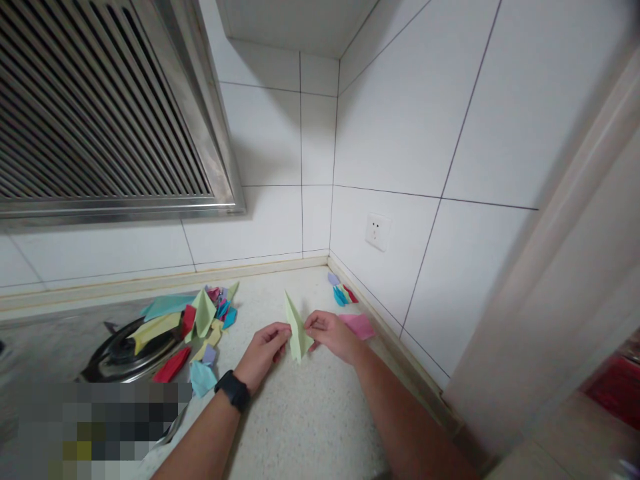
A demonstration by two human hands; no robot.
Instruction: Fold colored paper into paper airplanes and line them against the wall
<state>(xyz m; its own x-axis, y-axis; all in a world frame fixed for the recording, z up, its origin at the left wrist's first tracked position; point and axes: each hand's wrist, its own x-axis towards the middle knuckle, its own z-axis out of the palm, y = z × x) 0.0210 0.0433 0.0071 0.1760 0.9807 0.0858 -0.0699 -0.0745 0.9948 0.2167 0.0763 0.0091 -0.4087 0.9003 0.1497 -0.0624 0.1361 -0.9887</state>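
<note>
A pale green folded paper (pixel 296 330), pointed at its far end like a paper plane, is held between my two hands just over the counter (pixel 305 427). My left hand (pixel 263 350), with a dark watch on the wrist, pinches its left edge between thumb and fingers. My right hand (pixel 333 333) is closed on its right edge. Beyond my right hand lies a pink paper (pixel 359 325), partly hidden by that hand. To the left of my left hand are a light blue folded paper (pixel 203 379) and another pale green folded paper (pixel 204 313).
A gas burner (pixel 125 353) at the left has several coloured folded papers on and beside it, one a red paper (pixel 173 365). More small folded pieces (pixel 343 293) lie by the right wall. A range hood (pixel 115 120) hangs at upper left; a wall socket (pixel 379 231) is on the right.
</note>
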